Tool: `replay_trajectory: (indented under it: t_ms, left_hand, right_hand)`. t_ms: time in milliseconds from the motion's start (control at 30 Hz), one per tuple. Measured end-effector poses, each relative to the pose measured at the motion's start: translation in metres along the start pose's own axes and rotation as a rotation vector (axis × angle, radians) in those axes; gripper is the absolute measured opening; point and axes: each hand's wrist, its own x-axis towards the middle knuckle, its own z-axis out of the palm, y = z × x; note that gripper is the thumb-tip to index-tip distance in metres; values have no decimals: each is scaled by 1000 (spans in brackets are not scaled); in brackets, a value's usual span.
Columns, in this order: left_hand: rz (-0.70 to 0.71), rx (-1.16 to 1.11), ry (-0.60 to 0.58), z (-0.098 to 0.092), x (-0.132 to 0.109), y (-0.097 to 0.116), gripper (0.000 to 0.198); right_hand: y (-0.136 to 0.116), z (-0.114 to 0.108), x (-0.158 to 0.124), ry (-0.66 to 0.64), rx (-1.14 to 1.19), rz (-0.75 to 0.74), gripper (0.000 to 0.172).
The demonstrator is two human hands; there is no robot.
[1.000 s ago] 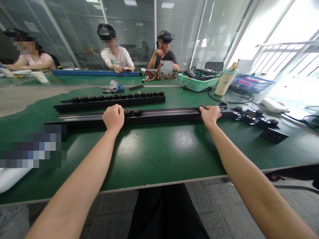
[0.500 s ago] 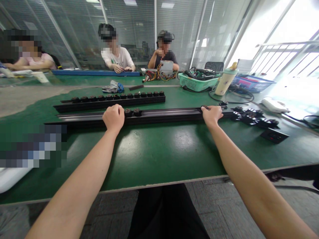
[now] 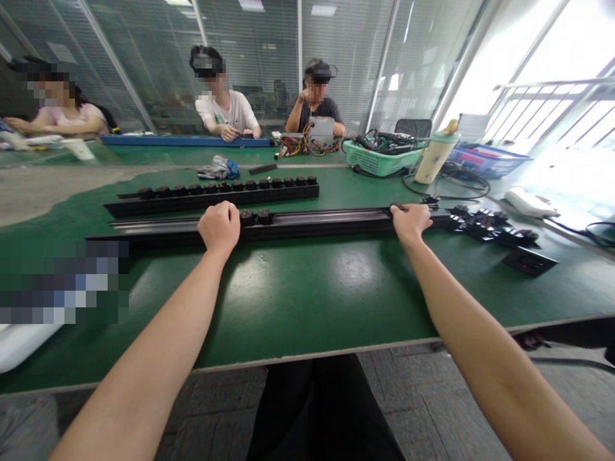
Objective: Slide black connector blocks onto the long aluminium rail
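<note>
A long black metal rail lies across the green table in front of me. Two round-topped black socket modules sit in its channel. My left hand is closed over the rail just left of these modules, its fingertips hidden behind the rail. Toward the rail's right end, my right hand pinches a small black part at the channel, mostly covered by the fingers. More loose black modules are grouped to the right of that hand.
Behind my rail lies a second rail carrying a row of black modules. Farther off are a grey-blue glove, a green basket of cables and a cream cup. A black panel piece lies right. Several people sit opposite.
My right hand has shifted very slightly to the right along the rail. My left hand has stayed in place. The person at the far left has moved their head.
</note>
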Motion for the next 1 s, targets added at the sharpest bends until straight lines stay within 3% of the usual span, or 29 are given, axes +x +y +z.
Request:
replay_trajectory:
  t_ms: [1000]
  left_hand:
    - [-3,3,-2,0,0,0,40]
  right_hand:
    - [4,-3,4,-2,-6,31,28]
